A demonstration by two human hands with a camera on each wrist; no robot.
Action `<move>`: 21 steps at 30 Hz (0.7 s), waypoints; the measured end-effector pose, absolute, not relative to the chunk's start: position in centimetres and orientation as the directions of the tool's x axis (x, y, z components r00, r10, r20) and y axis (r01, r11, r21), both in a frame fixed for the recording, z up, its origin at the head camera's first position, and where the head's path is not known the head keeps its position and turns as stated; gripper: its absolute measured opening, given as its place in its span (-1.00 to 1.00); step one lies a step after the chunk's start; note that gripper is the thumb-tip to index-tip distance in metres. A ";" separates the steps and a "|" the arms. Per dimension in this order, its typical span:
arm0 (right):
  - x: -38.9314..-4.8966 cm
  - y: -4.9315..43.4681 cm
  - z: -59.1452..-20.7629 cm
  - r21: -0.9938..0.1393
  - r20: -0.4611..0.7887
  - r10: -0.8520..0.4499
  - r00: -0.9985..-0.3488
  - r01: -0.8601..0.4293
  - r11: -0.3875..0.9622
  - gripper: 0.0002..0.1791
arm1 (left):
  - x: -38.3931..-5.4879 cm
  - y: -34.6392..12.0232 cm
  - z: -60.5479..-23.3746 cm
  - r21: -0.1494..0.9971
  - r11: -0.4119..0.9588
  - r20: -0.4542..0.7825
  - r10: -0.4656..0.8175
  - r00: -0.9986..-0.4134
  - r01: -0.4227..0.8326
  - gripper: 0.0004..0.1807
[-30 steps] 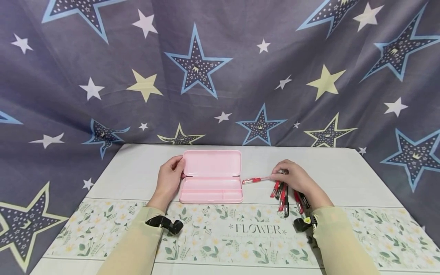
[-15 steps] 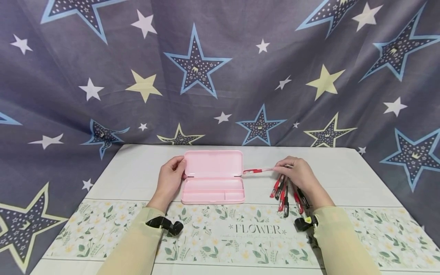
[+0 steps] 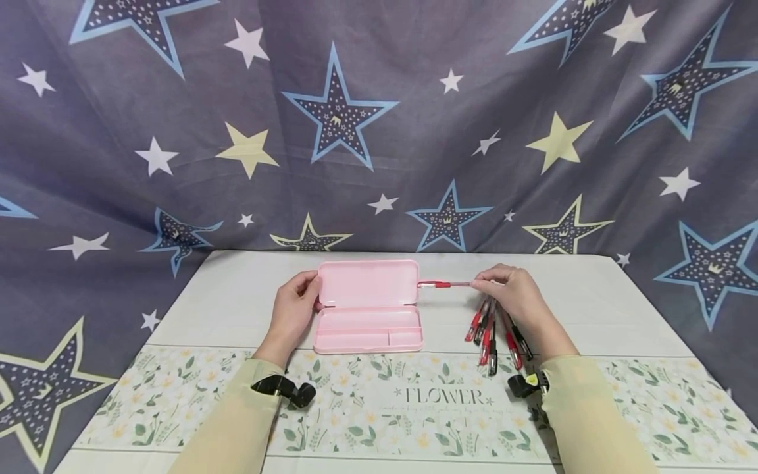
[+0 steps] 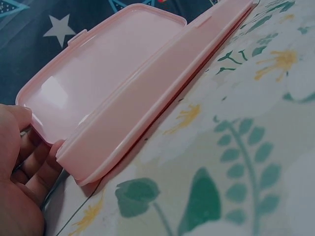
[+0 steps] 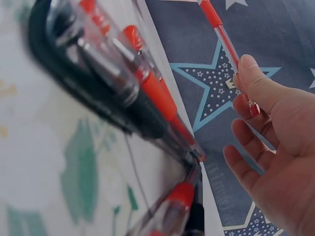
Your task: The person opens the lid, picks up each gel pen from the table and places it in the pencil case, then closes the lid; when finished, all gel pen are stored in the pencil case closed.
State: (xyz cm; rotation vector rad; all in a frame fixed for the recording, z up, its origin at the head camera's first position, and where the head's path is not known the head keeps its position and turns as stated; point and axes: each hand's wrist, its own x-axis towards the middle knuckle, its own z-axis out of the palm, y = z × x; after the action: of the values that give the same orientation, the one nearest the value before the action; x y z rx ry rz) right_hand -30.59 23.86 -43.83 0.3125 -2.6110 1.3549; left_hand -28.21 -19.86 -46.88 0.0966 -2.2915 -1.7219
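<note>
Nearest me runs the tablecloth's flowered band [image 3: 438, 431]. Farther, at right, red and black pens [image 3: 493, 339] lie piled under my right hand [image 3: 514, 297]; its thumb and fingertips pinch a red pen [image 3: 435, 285] near its right end. The cap points left to the edge of the lid [image 3: 368, 283]; whether they touch, I can't tell. Left of the pile sits the unfolded pink case [image 3: 355, 318], lid on the far side, its left edge gripped between my left hand's [image 3: 291, 309] thumb and fingers. Farthest hangs the starry curtain [image 3: 408, 59].

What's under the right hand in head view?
Red and black pens fan out on the table, partly under the right hand. Their near ends show; the hand hides some far ends, and overlaps make the exact count unclear.
</note>
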 end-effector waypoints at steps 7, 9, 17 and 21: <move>-30.2 23.0 -43.0 -0.747 0.307 -0.123 -0.944 -0.319 0.583 -0.86 | -28.2 -19.9 -47.0 0.953 0.280 0.177 -0.204 -0.963 0.115 -0.71; -30.1 22.7 -42.8 -0.731 0.323 -0.122 -0.938 -0.330 0.597 -0.85 | -28.3 -19.9 -47.0 0.952 0.284 0.180 -0.204 -0.962 0.118 -0.71; -29.6 21.2 -42.4 -0.718 0.338 -0.142 -0.930 -0.353 0.600 -0.85 | -28.3 -19.9 -47.0 0.952 0.285 0.174 -0.205 -0.963 0.112 -0.70; -29.4 20.1 -42.4 -0.699 0.373 -0.160 -0.914 -0.391 0.599 -0.88 | -28.3 -19.8 -47.0 0.952 0.282 0.179 -0.201 -0.963 0.118 -0.71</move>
State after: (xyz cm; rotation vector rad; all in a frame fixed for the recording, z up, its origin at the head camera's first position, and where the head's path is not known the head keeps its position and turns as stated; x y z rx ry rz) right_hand -29.41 20.08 -42.36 0.4508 -2.5569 1.2141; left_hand -28.30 -19.83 -46.96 0.0761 -2.2887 -1.7363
